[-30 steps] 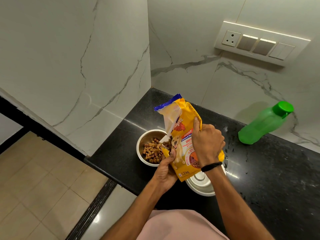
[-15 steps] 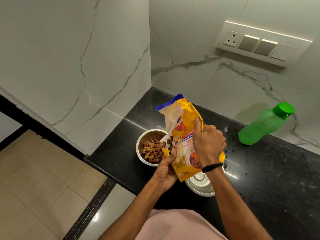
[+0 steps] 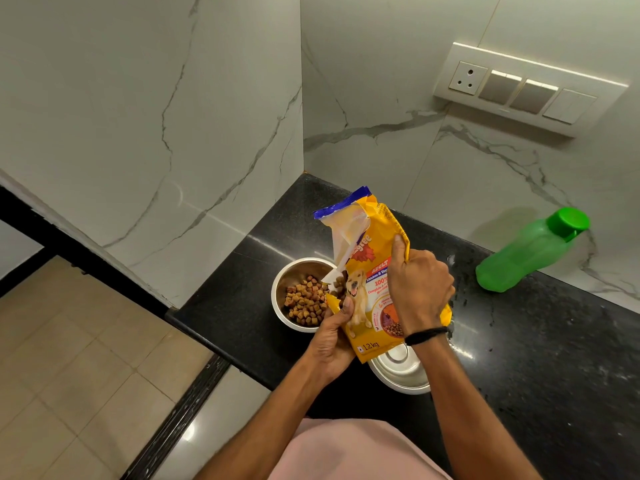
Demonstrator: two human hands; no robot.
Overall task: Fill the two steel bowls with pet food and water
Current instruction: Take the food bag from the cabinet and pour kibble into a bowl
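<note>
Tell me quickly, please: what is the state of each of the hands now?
Left hand: closed, holding the lower edge of the pet food bag.
Right hand: closed, gripping the same bag from its side.

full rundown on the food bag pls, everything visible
The bag is a glossy yellow pouch with a blue top seal, a dog photo and "1.2 kg" print. It is torn open at one corner, tilted over the left bowl, with kibble at its mouth. The right hand grips its side; the left hand holds the lower corner.
</note>
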